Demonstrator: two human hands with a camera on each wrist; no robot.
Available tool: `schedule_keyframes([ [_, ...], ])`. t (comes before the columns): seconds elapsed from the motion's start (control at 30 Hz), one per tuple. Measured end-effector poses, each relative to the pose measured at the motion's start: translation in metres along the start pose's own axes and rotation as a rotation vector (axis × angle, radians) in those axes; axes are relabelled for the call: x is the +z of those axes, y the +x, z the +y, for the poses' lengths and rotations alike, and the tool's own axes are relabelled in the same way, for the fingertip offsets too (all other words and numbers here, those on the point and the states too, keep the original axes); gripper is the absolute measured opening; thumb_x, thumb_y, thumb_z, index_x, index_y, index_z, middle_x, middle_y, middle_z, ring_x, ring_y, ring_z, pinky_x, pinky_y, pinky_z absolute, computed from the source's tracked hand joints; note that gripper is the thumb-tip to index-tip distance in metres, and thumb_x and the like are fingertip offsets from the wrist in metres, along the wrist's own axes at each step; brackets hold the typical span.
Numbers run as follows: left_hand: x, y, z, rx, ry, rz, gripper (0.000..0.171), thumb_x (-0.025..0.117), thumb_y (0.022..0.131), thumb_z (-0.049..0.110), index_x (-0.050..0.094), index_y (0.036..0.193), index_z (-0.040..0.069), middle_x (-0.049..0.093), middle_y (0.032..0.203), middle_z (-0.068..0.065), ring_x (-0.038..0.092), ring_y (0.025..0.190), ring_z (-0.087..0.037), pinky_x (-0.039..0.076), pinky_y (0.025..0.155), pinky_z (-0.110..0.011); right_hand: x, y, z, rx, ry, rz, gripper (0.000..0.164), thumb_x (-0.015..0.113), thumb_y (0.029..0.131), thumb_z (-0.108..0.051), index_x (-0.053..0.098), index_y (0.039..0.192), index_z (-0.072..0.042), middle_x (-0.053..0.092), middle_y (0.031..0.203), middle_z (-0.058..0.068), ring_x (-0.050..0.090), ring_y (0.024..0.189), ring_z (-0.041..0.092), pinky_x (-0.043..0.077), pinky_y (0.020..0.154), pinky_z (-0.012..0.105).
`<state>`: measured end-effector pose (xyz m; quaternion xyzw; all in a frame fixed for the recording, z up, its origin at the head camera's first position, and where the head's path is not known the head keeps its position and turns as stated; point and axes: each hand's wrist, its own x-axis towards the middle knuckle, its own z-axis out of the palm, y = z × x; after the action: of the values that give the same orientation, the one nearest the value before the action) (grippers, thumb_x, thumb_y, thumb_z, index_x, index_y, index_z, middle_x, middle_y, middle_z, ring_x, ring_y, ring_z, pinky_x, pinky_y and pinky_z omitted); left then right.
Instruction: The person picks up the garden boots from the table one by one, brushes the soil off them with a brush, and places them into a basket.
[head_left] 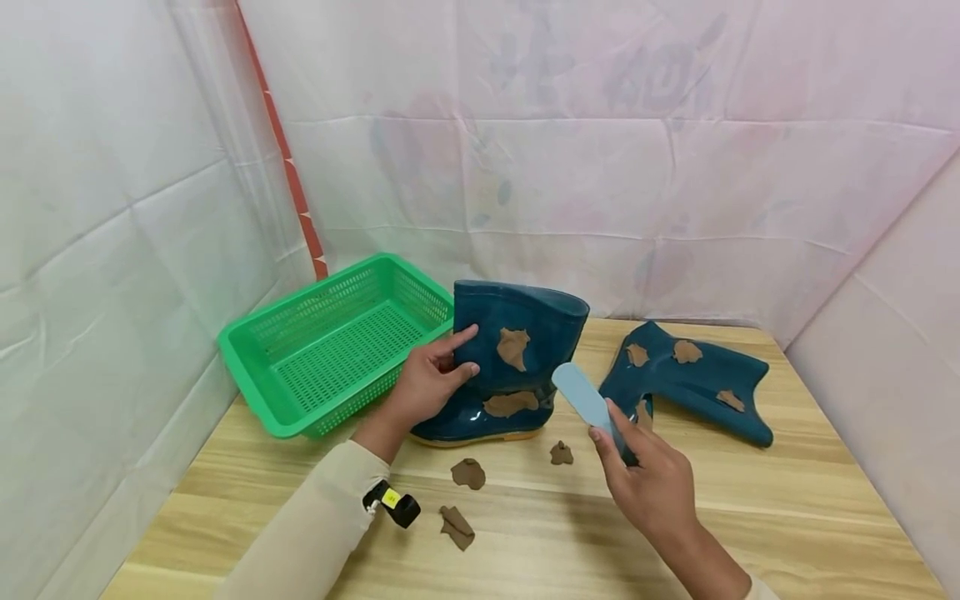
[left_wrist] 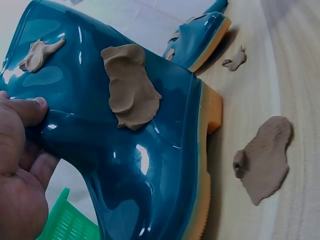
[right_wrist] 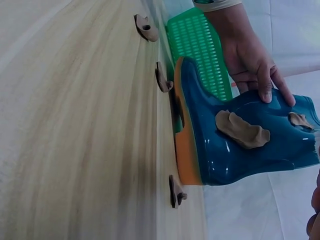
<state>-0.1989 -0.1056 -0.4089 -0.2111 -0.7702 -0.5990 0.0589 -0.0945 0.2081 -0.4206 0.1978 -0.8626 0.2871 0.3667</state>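
A dark teal rubber boot (head_left: 543, 312) with an orange sole stands upright on the table. Brown clay-like patches stick to its side, one on the shaft (head_left: 513, 348) and a larger one near the ankle (left_wrist: 131, 87). My left hand (head_left: 429, 379) grips the shaft from the left, its thumb on the near side. In my right hand (head_left: 651, 479) is a flat, light blue scraper (head_left: 581, 396) with a rounded end, pinched between thumb and fingers. Its tip points up and left, close to the boot's right side. The right wrist view catches only the edge of that hand.
A green perforated plastic basket (head_left: 330, 358) stands at the left. The second teal boot (head_left: 697, 379) lies on its side at the right, bearing several brown patches. Loose brown pieces (head_left: 468, 473) lie on the wooden table (head_left: 540, 542) in front of the upright boot. White sheeting surrounds the table.
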Motion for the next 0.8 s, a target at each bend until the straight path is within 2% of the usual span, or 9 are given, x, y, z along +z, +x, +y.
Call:
schedule_keyframes([
  [0.1,0.001,-0.004,-0.002,-0.028,-0.005,0.015,0.057,0.074,0.096,0.012,0.056,0.149,0.025,0.029,0.056,-0.001,0.028,0.049,-0.018,0.030,0.051,-0.029,0.002,0.002,-0.003,0.032,-0.019,-0.055,0.047,0.082,0.088,-0.017,0.070,0.129,0.002,0.071,0.076,0.014,0.055,0.054,0.014,0.031,0.043,0.023],
  [0.17,0.001,-0.005,-0.005,-0.049,-0.013,0.028,0.058,0.073,0.096,0.012,0.055,0.150,0.025,0.029,0.056,0.000,0.028,0.048,-0.018,0.031,0.051,-0.029,0.005,0.003,-0.005,0.048,-0.034,-0.093,0.052,0.086,0.081,-0.011,0.071,0.129,0.001,0.066,0.069,0.007,0.047,0.051,0.008,0.028,0.043,0.023],
  [0.27,0.002,-0.005,-0.008,-0.077,-0.007,0.053,0.058,0.073,0.097,0.012,0.054,0.151,0.024,0.029,0.056,0.000,0.028,0.048,-0.017,0.031,0.051,-0.029,0.009,0.004,-0.008,0.057,-0.057,-0.146,0.052,0.086,0.081,-0.013,0.071,0.129,-0.001,0.056,0.062,-0.002,0.033,0.050,0.002,0.024,0.043,0.022],
  [0.33,0.004,-0.005,-0.009,-0.089,0.002,0.074,0.059,0.073,0.097,0.011,0.054,0.151,0.024,0.028,0.056,0.000,0.027,0.048,-0.017,0.030,0.051,-0.029,0.013,0.004,-0.009,0.057,-0.070,-0.169,0.051,0.086,0.082,-0.015,0.071,0.130,-0.002,0.054,0.062,-0.005,0.030,0.050,0.000,0.023,0.042,0.022],
  [0.43,0.006,-0.003,-0.008,-0.102,0.019,0.104,0.058,0.074,0.096,0.011,0.055,0.149,0.025,0.028,0.056,0.001,0.027,0.048,-0.018,0.030,0.050,-0.029,0.018,0.004,-0.010,0.054,-0.074,-0.183,0.051,0.086,0.082,-0.016,0.072,0.129,-0.003,0.049,0.061,-0.007,0.029,0.050,0.001,0.023,0.042,0.022],
  [0.6,0.007,-0.002,-0.006,-0.101,0.038,0.108,0.056,0.073,0.097,0.011,0.057,0.148,0.028,0.028,0.056,0.002,0.028,0.048,-0.017,0.030,0.050,-0.028,0.024,0.005,-0.010,0.032,-0.058,-0.181,0.052,0.087,0.081,-0.014,0.072,0.130,-0.003,0.053,0.062,-0.004,0.030,0.050,0.001,0.023,0.041,0.021],
  [0.67,0.007,-0.003,-0.005,-0.102,0.037,0.109,0.056,0.073,0.097,0.011,0.057,0.148,0.027,0.028,0.057,0.002,0.028,0.048,-0.017,0.030,0.049,-0.028,0.025,0.010,-0.011,0.002,-0.048,-0.164,0.051,0.085,0.084,-0.016,0.071,0.131,-0.003,0.060,0.066,0.001,0.032,0.050,0.001,0.023,0.041,0.021],
  [0.73,0.007,-0.004,-0.005,-0.103,0.032,0.107,0.056,0.074,0.097,0.010,0.057,0.148,0.026,0.027,0.057,0.002,0.028,0.047,-0.017,0.030,0.049,-0.028,0.028,0.018,-0.013,-0.040,-0.030,-0.136,0.045,0.076,0.095,-0.027,0.070,0.131,-0.001,0.065,0.070,0.007,0.033,0.049,0.002,0.022,0.042,0.021],
  [0.8,0.007,-0.005,-0.004,-0.102,0.026,0.104,0.056,0.074,0.097,0.010,0.057,0.148,0.025,0.027,0.055,0.001,0.027,0.047,-0.017,0.031,0.049,-0.028,0.031,0.026,-0.015,-0.084,-0.018,-0.101,0.048,0.064,0.103,-0.039,0.070,0.131,0.000,0.070,0.076,0.011,0.036,0.048,0.003,0.021,0.041,0.020],
])
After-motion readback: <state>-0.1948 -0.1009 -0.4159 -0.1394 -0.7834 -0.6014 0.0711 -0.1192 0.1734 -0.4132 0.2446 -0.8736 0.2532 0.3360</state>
